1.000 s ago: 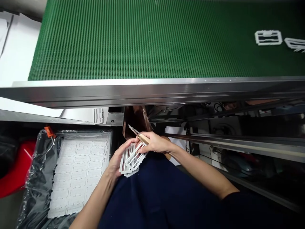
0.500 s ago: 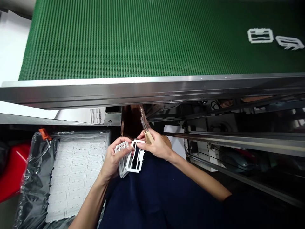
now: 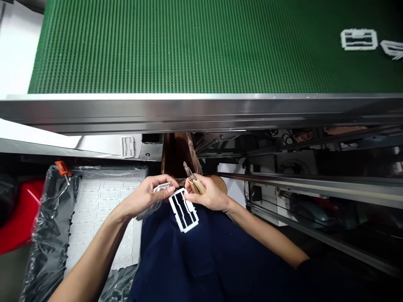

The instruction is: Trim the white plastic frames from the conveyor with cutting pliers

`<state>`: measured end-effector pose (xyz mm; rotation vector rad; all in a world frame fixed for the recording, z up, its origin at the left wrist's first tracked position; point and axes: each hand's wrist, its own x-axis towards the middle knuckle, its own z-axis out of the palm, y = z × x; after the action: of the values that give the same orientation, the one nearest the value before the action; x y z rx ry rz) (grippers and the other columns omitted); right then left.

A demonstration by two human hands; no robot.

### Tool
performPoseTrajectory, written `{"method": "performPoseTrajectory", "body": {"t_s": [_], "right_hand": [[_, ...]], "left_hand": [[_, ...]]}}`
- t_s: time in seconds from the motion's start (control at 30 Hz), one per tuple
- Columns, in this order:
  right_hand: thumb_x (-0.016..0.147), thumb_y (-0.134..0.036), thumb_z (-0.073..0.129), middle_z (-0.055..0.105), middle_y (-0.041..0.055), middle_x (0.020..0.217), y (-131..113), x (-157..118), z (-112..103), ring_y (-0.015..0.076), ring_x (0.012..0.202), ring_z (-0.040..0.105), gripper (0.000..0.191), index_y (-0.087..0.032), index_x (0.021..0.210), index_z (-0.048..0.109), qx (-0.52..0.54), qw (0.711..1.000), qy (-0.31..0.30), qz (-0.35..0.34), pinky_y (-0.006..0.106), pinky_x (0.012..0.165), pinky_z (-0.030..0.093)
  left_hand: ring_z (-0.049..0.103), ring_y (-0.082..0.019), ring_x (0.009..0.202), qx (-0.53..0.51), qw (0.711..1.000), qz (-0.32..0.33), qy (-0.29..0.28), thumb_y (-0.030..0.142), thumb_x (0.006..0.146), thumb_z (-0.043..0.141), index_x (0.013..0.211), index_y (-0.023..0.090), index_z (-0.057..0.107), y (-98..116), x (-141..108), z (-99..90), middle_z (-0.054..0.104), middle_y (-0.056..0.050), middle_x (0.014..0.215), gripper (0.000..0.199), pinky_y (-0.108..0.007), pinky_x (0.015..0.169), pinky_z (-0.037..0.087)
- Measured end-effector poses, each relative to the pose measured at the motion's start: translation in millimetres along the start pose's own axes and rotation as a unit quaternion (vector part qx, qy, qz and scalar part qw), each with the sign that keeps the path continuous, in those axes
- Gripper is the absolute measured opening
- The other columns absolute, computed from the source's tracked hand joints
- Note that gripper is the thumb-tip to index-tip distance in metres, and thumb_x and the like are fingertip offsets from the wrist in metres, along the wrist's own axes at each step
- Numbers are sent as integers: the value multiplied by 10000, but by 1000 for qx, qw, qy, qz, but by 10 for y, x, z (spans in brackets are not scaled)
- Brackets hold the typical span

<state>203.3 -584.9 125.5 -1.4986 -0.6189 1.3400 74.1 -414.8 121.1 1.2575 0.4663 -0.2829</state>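
Note:
A few white plastic frames [image 3: 148, 212] are gripped by my left hand [image 3: 147, 193], which partly covers them. Between my two hands hangs a single white plastic frame [image 3: 180, 212], tilted, with its top edge at my fingertips. My right hand [image 3: 209, 193] is closed around a pair of nippers [image 3: 197, 186] with beige handles, jaws pointing up and away; its thumb and finger also touch the single frame's upper right corner. Directly beyond both hands stands an open brown box [image 3: 175, 153] with plastic film on its edge.
A green conveyor belt [image 3: 176, 50] with a metal edge [image 3: 201, 110] spans the top, carrying white frames [image 3: 359, 40] at right. Lower left, a bag-lined crate [image 3: 47, 235] holds rows of white parts. Another frame [image 3: 127, 147] lies on the ledge. A red bin [image 3: 19, 214] stands far left.
My left hand has tilted and shifted slightly left with its stack, apart from the single frame. The single frame has swung to slant the other way. The view has shifted slightly.

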Motion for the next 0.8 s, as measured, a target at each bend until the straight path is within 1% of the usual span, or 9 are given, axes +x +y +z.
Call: {"method": "performPoseTrajectory", "body": {"t_s": [0.07,0.13,0.27,0.43,0.53,0.6,0.67,0.73,0.8], "right_hand": [[696,-221,679,499,-24,757,11,15,-13,86,676,458,227,-160,818,497,-5,1000,-16,-7,221,648,401],[713,-226,663,495,-24,750,23,30,-26,82,659,441,212,-157,822,494,-13,999,-32,-8,216,625,389],[738,-243,643,471,-28,737,39,51,-47,75,633,411,204,-155,835,487,-27,998,-58,-8,210,589,366],[769,-269,622,449,-35,711,63,90,-52,72,616,399,196,-161,829,470,-37,995,-86,-26,204,575,354],[782,-277,615,446,-32,719,74,126,-47,73,625,400,192,-162,831,468,-43,994,-96,-40,205,583,354],[789,-278,611,450,-28,733,83,150,-43,76,636,404,190,-163,835,467,-41,992,-104,-49,209,592,354],[789,-274,612,452,-24,750,92,168,-36,77,642,402,191,-166,844,464,-32,991,-115,-58,211,595,353],[783,-273,622,453,-21,765,101,177,-25,78,646,401,204,-168,855,463,-13,991,-120,-65,212,596,355],[768,-270,641,454,-22,770,112,177,-7,77,651,404,221,-168,859,467,10,991,-113,-70,211,604,360]], "left_hand": [[464,-131,579,26,999,-3,-34,310,791,649,763,163,664,60,15,-22,555,-38,680,150,-196,514,379],[434,-125,560,45,997,-11,-53,305,793,643,723,164,655,88,30,-33,531,-31,656,158,-197,499,354],[405,-130,563,85,992,-17,-87,315,811,601,714,169,616,113,60,-57,488,-12,642,176,-218,499,321],[373,-126,595,114,984,-21,-132,311,853,528,716,168,535,170,64,-83,452,9,667,199,-240,526,308],[343,-111,568,122,985,-11,-122,312,869,517,701,171,489,161,42,-72,420,25,652,221,-235,503,294],[380,-114,591,124,987,19,-99,313,885,502,699,175,474,134,24,-45,439,21,676,233,-237,535,330],[472,-142,707,122,987,71,-73,303,901,479,738,176,505,99,4,-6,511,-11,789,209,-259,649,391],[514,-184,865,113,985,122,-48,283,907,469,794,173,546,61,-24,35,546,-51,945,175,-301,785,405],[523,-196,903,102,984,143,-22,267,908,466,819,174,556,24,-62,71,552,-63,985,157,-322,829,400]]}}
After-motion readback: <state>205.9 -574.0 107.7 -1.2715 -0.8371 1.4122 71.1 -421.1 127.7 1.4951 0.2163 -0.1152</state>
